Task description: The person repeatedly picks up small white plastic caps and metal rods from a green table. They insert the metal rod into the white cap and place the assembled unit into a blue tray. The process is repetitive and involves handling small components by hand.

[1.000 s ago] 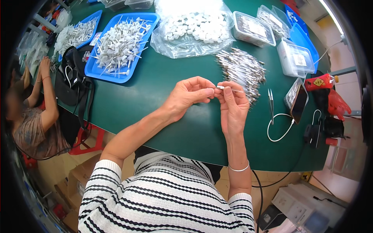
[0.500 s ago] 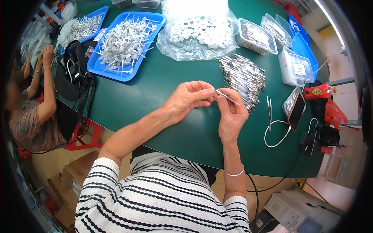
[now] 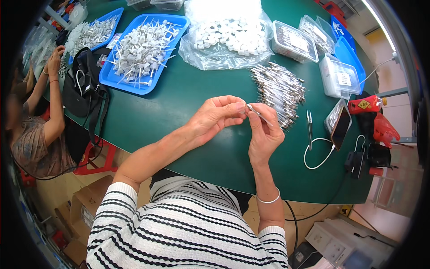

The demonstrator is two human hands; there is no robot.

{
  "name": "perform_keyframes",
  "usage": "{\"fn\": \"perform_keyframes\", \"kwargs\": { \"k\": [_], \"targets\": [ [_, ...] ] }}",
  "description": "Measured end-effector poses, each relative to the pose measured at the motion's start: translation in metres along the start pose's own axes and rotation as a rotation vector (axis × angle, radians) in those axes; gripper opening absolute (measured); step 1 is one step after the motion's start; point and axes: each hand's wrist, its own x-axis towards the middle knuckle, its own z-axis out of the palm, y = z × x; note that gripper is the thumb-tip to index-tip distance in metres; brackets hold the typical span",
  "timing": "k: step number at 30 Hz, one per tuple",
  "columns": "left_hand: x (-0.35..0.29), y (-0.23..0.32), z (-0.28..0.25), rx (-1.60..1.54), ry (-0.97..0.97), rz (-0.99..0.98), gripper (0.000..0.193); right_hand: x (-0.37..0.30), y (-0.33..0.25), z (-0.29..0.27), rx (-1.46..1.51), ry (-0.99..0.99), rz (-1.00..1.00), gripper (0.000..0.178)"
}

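Observation:
Over the middle of the green table, my two hands meet at the fingertips. Between the thumb and fingers of my right hand [image 3: 265,134] is a thin metal-and-white rod [image 3: 260,113], partly covered by the fingers. My left hand [image 3: 217,116] is pinched at the rod's upper end; whatever small piece it grips is hidden by the fingertips. Just beyond my right hand spreads a pile of similar slim rods [image 3: 280,94], silvery with pale middles. White caps [image 3: 230,38] lie on a clear plastic bag further back.
A blue tray [image 3: 104,77] of white-capped rods stands at the back left. Tweezers [image 3: 309,130], a phone [image 3: 341,127] and a white cable [image 3: 319,167] lie at the right. Clear plastic boxes [image 3: 295,42] line the back right. A co-worker [image 3: 40,134] sits at the left beside a black bag [image 3: 77,96].
My right hand has turned and shifted slightly left, so its fingers cover more of the rod. My left hand has barely moved.

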Motion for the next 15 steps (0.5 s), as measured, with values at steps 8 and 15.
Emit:
{"fn": "perform_keyframes", "kwargs": {
  "k": [8, 15],
  "targets": [
    [0.0011, 0.0041, -0.0059, -0.007, 0.041, 0.038, 0.02, 0.0048, -0.0042, -0.0041, 0.04, 0.053, -0.01, 0.013],
    [0.0029, 0.0053, -0.0084, 0.035, 0.005, 0.025, 0.029, 0.0045, -0.0033, -0.0089, -0.012, 0.007, 0.038, 0.008]
  ]
}}
